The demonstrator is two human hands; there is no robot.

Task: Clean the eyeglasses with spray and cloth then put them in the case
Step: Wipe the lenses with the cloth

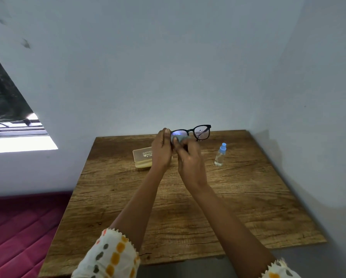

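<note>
Black-framed eyeglasses [202, 131] are held up above the far part of the wooden table [188, 207]. My left hand [161, 151] grips the frame at its left end. My right hand [190, 159] presses a small grey-blue cloth [179, 138] against the left lens, thumb on top. The right lens is uncovered. Behind my left hand, an open pale yellow case [143, 157] lies on the table, partly hidden. A small clear spray bottle [220, 155] with a blue cap stands upright to the right of my hands.
The table stands in a corner, with pale walls behind and to the right. A magenta quilted mattress [18, 227] lies to the left, below a window [13, 125]. The table's near half is bare wood.
</note>
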